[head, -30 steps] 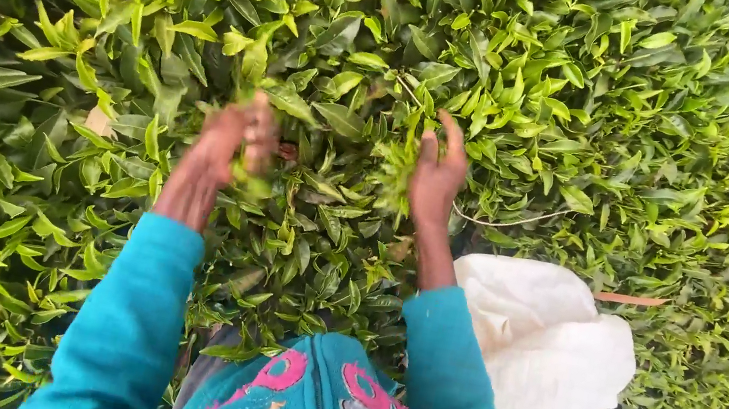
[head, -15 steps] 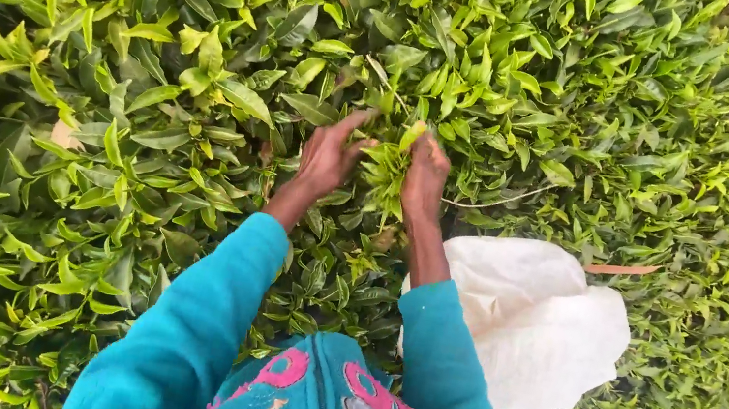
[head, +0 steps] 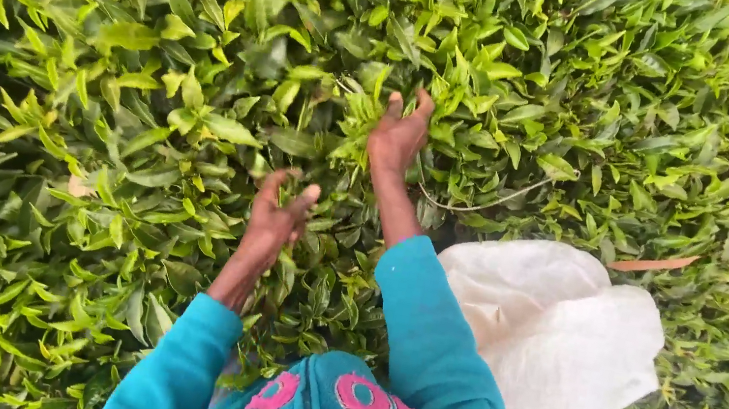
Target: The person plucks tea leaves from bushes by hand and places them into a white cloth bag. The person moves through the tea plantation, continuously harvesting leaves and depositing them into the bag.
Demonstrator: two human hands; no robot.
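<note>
Head view, looking down on a dense green tea bush (head: 105, 89) that fills almost the whole frame.

Right hand (head: 397, 135) is up around 12 o'clock from our body, fingers spread and pushed into a cluster of pale young shoots (head: 355, 118). Thumb and forefinger tips stick up apart. We can't tell whether the grip has closed on a shoot: the leaves hide the palm side.

Left hand (head: 278, 214) sits lower, about 10 o'clock from our chest, fingers loosely curled and parted, grip open, nothing visible in it. It rests among darker mature leaves (head: 177, 246).

White sack (head: 551, 337) lies on the bush at 3 o'clock, just beside our right sleeve (head: 431, 336), mouth not clearly visible.

Thin bare stem (head: 485, 201) arcs across the leaves near the right wrist. Dry orange-brown leaf (head: 649, 263) lies just beyond the sack's top edge.

Handling judgement: the shoots are light, soft and easily bruised, and should snap cleanly at the tender stem. Best hold is a fingertip pinch just below the top leaves, not a fistful. Older leaves are stiffer and tougher to tear.
</note>
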